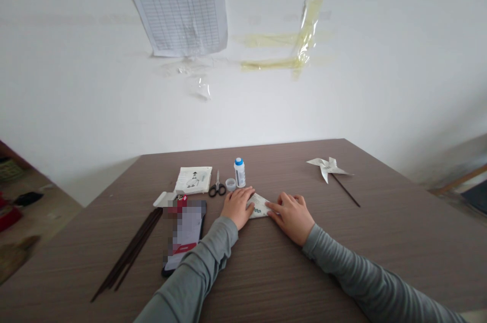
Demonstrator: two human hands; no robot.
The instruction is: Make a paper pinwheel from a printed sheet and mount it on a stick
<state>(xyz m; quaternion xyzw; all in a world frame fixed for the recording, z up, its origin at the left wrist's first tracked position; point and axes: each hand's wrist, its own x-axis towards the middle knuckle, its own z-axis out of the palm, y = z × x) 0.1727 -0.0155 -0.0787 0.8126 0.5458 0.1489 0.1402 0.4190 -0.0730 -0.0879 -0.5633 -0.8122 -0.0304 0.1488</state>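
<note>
A folded piece of printed paper (259, 205), triangular in outline with small green marks, lies on the table between my two hands. My left hand (236, 208) rests on its left side, fingers stretched out and thumb apart. At the right corner, my right hand (293, 216) holds the paper with index finger and thumb, the other fingers curled. Just beyond my left hand stand a white glue bottle (239, 173) with a blue top and a small translucent cap (230, 184). Black-handled scissors (217, 187) lie left of the cap.
A paper pinwheel (327, 167) on a dark stick lies at right. Left are a stack of printed paper squares (193, 180), a phone (186, 242), a small open red-and-white box (175, 202) and several dark sticks (133, 249). A wall (266, 115) borders the table's far edge.
</note>
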